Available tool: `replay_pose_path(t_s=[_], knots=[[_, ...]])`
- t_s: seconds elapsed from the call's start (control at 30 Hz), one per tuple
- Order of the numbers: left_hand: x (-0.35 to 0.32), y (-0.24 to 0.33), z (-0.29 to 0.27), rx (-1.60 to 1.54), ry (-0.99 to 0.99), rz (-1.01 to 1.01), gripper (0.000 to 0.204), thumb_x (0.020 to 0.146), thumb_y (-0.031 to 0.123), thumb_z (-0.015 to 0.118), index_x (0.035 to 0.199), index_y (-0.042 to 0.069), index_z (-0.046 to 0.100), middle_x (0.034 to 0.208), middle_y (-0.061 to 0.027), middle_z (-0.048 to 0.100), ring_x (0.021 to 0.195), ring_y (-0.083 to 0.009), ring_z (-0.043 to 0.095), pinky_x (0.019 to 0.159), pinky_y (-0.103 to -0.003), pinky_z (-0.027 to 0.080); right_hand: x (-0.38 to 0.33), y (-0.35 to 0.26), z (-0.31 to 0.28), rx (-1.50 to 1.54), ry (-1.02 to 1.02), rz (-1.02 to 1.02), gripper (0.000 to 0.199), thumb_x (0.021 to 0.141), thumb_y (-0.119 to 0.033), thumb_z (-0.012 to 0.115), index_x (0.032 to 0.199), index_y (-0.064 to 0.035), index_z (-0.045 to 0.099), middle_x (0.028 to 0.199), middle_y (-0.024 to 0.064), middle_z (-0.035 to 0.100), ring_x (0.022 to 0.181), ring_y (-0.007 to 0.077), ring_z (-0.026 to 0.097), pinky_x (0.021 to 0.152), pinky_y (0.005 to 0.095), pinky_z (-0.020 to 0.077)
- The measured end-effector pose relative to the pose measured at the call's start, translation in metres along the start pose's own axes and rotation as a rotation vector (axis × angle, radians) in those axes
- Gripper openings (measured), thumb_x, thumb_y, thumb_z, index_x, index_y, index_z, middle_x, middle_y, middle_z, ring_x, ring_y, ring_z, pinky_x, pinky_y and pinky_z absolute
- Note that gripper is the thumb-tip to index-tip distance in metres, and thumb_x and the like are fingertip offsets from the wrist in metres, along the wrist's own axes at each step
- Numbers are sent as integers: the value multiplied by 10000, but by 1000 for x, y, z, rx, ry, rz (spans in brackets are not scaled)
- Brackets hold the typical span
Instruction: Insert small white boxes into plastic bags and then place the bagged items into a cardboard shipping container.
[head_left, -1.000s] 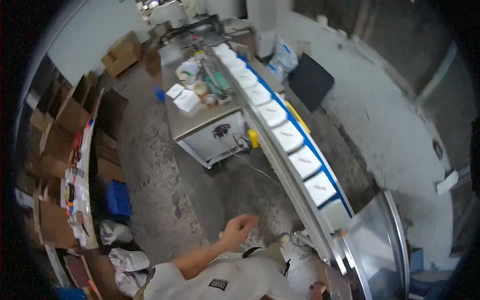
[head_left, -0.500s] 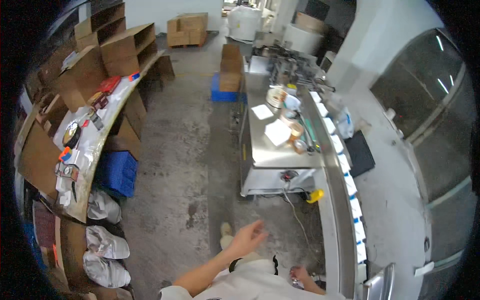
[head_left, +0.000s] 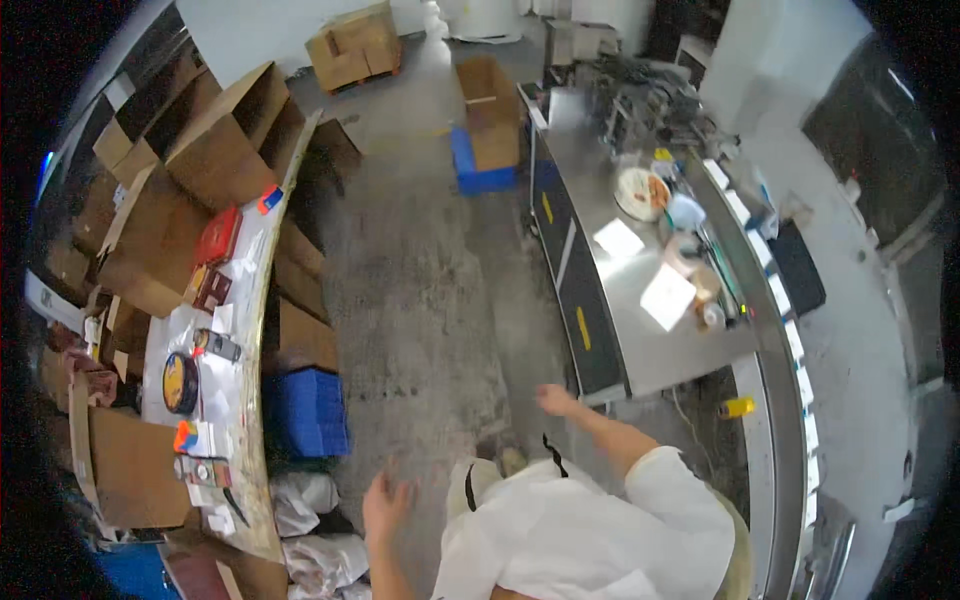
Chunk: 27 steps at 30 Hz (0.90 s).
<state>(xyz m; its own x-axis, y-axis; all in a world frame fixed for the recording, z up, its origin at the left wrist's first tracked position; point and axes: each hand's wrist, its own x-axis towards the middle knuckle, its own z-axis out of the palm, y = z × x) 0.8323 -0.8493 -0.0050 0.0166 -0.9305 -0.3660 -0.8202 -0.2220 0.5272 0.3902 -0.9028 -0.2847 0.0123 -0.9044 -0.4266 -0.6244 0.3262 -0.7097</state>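
Note:
My left hand hangs over the floor near the left table, fingers loosely apart and smeared by motion, with nothing seen in it. My right hand reaches forward, beside the near corner of the steel worktable, touching nothing that I can see. Its fingers look curled, but blur hides whether they hold anything. On the worktable lie white sheets, a round cream-coloured tub or roll and rolls of tape.
The left table carries a round dark tin, a red box and open cartons. Blue crates and plastic-wrapped bundles stand below. At right, a rail holds white boxes; a yellow object hangs beside it.
My view has turned and moved forward; both tables look closer. My left hand has swung back to the left, while my right hand has swung forward.

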Motion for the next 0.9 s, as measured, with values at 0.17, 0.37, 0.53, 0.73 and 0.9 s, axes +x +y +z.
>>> replay_pose_path(t_s=[0.17,0.37,0.53,0.73,0.9], knots=[[102,-116,-14,101,-92,-358,605,797,313,720,1291,-5,577,1069,-268,672,1004,-421,653,842,-445,525,162,-146,-25,89,-71,-129,447,841,-308,661,1191,-30,643,1050,190,707,982,297,685,831,410,537],[316,-70,-78,247,-198,-170,580,790,368,735,1179,-48,626,997,-273,674,965,-441,646,827,-474,521,295,-138,-53,-105,-167,-68,282,874,-282,610,1015,-46,673,940,150,700,874,284,668,757,417,524],[576,135,-188,203,-133,229,574,856,310,671,1282,-50,533,1171,-270,628,1107,-418,593,919,-462,485,376,16,-68,-672,206,-610,123,907,-172,554,869,-101,648,723,57,613,670,142,618,564,331,486],[821,297,-208,146,-137,630,562,882,276,659,1336,-15,502,1273,-267,580,1179,-392,561,979,-449,461,480,-55,-105,333,251,-214,70,891,-89,581,859,-78,642,650,23,541,551,159,566,518,289,452],[977,392,-211,308,-359,572,585,891,300,658,1353,-15,486,1280,-250,584,1181,-392,562,983,-445,464,629,-61,-164,-188,-16,274,152,875,-212,596,906,-87,678,783,83,636,706,262,617,660,402,502]])
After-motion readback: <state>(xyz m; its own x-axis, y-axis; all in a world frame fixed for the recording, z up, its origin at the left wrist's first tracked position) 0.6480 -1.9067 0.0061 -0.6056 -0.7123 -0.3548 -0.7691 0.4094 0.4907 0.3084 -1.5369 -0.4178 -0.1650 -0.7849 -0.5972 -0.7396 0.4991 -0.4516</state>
